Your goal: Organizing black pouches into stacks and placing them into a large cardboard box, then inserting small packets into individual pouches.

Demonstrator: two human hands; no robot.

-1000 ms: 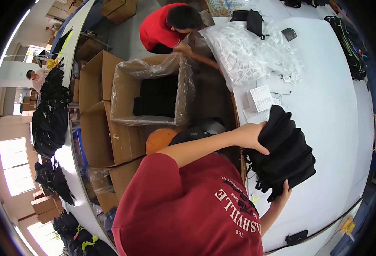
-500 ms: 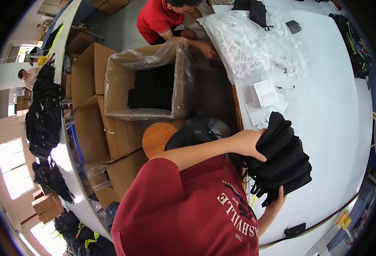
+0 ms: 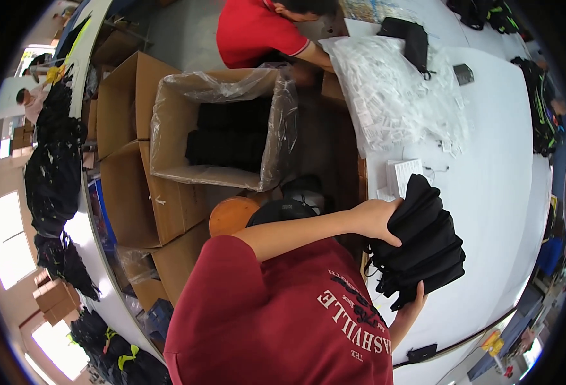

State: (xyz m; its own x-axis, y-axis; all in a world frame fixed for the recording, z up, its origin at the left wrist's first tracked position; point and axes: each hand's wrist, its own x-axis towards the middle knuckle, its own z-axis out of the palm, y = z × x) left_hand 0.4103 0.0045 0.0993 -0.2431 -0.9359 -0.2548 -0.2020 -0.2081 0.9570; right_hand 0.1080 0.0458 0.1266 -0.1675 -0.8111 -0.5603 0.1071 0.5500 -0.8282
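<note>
Gripping soft folded black fabric stack (image 3: 424,247) — left hand (image 3: 376,219) fingers clenched on top, right hand (image 3: 415,300) clasping underneath.

I see a stack of folded black fabric bags (image 3: 424,244) over a plain white worktop (image 3: 501,212), a brown cardboard box (image 3: 167,128) lined with clear plastic, and a dark red shirt with white lettering (image 3: 283,321).

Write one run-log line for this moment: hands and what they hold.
left hand: grips top of black folded stack | right hand: under stack | place: at white table edge
</note>
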